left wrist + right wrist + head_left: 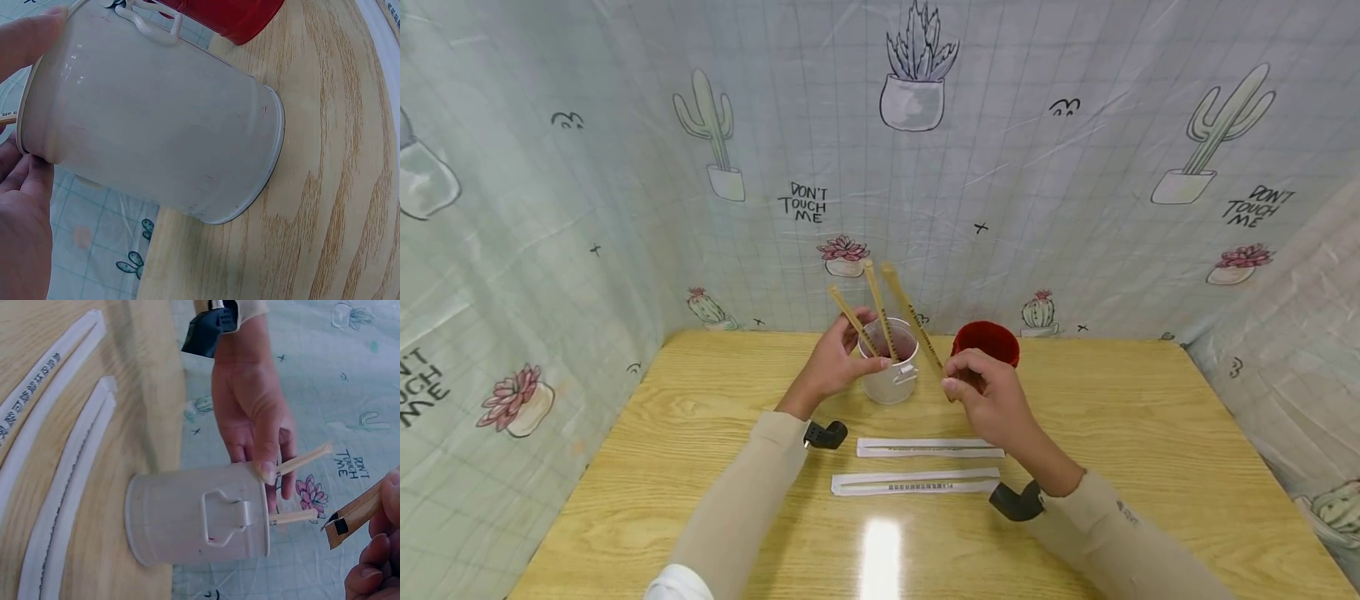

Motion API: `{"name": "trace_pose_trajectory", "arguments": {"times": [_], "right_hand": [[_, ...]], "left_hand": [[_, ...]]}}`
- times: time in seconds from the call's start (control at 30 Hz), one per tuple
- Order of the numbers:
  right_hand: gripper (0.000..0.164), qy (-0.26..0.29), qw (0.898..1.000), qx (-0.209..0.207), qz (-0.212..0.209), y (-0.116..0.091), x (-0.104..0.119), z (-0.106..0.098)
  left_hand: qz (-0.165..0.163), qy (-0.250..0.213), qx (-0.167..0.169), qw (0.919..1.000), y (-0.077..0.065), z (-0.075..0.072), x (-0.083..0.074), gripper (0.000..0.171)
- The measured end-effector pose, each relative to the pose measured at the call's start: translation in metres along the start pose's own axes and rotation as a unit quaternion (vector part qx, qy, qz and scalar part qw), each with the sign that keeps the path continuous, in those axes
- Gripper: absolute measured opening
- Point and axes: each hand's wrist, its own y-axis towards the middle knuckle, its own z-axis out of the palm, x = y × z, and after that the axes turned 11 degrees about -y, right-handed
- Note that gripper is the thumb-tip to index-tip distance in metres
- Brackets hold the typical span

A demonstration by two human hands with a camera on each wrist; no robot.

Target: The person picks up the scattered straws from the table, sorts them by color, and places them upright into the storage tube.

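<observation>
My left hand grips the rim of a small white metal bucket, thumb on the near side and fingers behind it. Two slim brown paper-wrapped sticks, which look like wrapped straws, lean inside with their upper ends sticking out. To the right of the bucket, my right hand pinches a third brown wrapped straw near its lower end. It slants up and left, outside the bucket. In the right wrist view one end of this wrapped straw shows a black mark.
A red bucket stands behind my right hand, partly hidden by it. Two long white paper strips with printed text lie side by side on the wooden table, nearer to me. Behind the table hangs a cactus-print cloth.
</observation>
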Motion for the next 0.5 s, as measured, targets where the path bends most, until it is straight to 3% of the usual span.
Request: {"name": "trace_pose_trajectory", "arguments": {"times": [0.2, 0.5], "right_hand": [[0.013, 0.007, 1.000, 0.002, 0.030, 0.009, 0.006, 0.000], [0.010, -0.008, 0.999, -0.010, 0.029, 0.024, 0.011, 0.004]], "left_hand": [[-0.002, -0.004, 0.000, 1.0000, 0.001, 0.000, 0.000, 0.089], [-0.005, -0.001, 0.000, 1.0000, 0.001, 0.000, -0.001, 0.089]]}}
